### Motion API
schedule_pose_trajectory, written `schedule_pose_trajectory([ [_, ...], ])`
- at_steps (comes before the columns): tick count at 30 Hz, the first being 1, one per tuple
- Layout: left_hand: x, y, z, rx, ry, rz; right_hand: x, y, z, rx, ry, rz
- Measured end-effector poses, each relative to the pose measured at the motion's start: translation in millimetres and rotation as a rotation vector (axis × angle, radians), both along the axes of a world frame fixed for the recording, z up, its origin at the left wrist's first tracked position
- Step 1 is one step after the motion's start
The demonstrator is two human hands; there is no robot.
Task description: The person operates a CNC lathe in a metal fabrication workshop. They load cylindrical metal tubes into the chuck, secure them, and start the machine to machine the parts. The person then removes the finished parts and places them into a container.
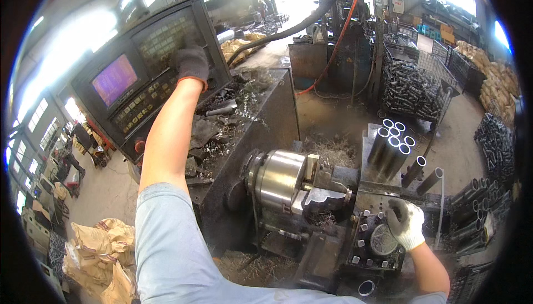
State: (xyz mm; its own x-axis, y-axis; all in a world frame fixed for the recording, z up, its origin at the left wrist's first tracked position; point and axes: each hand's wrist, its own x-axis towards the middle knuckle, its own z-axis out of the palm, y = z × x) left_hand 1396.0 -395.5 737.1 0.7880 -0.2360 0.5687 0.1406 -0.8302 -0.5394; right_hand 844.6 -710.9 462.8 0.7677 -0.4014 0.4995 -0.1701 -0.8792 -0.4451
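My left hand (pixel 191 64), in a dark work glove with an orange cuff, is raised at the keys of a CNC control panel (pixel 162 41); its fingers are blurred. The panel's screen (pixel 114 80) glows purple at the left. My right hand (pixel 403 220), in a white glove with grey fingertips, rests on the lathe's square tool post (pixel 384 239), beside its round top; its grip is hard to make out. Between the hands sits a shiny metal lathe chuck (pixel 280 179). Several steel tubes (pixel 389 150) stand upright beyond my right hand.
Metal swarf (pixel 225 131) and scraps lie on the machine's cover. A wire cage (pixel 412 83) full of metal parts stands at the back right. More tubes (pixel 470 208) are stacked at the right. Paper sacks (pixel 102 241) lie lower left. A person (pixel 68 158) is far left.
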Motion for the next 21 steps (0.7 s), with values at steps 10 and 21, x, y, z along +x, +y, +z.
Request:
schedule_pose_trajectory([
  [10,-42.9,-0.1,4.3,-0.200,0.114,-0.022,-1.8,0.0,3.3,-0.050,0.030,0.011],
  [21,27.1,35.4,-6.0,-0.280,-0.306,-0.397,-2.3,1.7,1.2,-0.037,0.041,-0.022],
])
